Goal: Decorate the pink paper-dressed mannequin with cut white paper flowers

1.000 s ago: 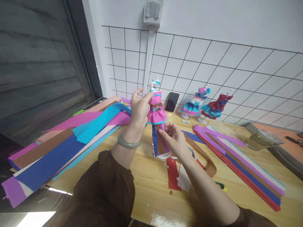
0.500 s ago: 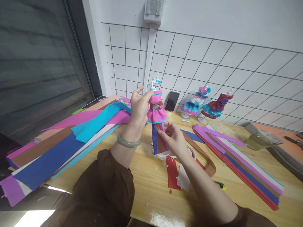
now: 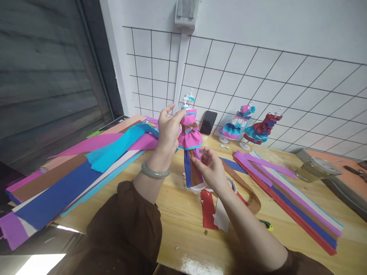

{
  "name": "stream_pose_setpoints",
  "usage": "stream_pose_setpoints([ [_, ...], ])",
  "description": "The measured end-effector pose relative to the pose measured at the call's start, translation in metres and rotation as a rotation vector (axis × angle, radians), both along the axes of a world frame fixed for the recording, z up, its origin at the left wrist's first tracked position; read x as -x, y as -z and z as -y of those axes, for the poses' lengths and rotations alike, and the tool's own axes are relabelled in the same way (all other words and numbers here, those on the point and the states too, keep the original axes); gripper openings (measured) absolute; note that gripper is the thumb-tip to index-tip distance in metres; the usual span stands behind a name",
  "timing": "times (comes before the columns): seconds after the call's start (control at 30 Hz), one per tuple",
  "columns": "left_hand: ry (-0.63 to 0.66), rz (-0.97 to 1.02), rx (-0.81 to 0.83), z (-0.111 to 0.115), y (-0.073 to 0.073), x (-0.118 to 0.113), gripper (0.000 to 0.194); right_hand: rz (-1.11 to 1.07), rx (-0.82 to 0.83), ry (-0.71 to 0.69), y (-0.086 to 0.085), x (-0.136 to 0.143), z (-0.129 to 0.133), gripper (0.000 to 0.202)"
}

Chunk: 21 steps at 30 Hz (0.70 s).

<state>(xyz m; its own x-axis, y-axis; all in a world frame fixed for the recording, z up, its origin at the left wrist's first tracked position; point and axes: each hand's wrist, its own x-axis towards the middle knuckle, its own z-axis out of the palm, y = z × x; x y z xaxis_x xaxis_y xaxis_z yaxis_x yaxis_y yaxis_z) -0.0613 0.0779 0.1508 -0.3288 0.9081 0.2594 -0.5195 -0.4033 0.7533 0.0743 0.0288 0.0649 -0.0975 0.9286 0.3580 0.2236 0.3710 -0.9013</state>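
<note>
A miniature dress form (image 3: 187,100) with a white neck and finial stands upright in front of me. It wears a pink paper dress (image 3: 190,140) with blue trim and a brown bow at the waist. My left hand (image 3: 168,128) grips its left side near the bodice, some fingers hidden behind. Below the skirt hang blue, brown and purple crepe paper strips (image 3: 187,168). Their lower right side is pinched by my right hand (image 3: 211,165), between thumb and fingers. The white round base (image 3: 197,188) shows under the strips.
Long crepe paper strips (image 3: 63,189) spread at left, more strips (image 3: 298,210) at right. Two dressed forms (image 3: 233,128) and a phone (image 3: 208,123) stand by the wall grid. A tape roll (image 3: 317,168), red scrap (image 3: 208,210), white scrap (image 3: 221,215) and yellow-black cutter (image 3: 267,225) lie about.
</note>
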Motion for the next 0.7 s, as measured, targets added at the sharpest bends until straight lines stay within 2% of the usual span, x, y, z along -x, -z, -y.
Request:
stream_pose_setpoints([
  [0.3,-0.006,0.022,0.024,0.0009,-0.0029,0.0034,0.053,-0.029,0.071,-0.094,-0.0095,-0.0008,0.0021,0.04],
  [0.7,-0.017,0.031,0.028,0.0009,-0.0046,0.0076,0.051,-0.071,0.069,-0.148,-0.0107,-0.0022,0.0023,0.043],
])
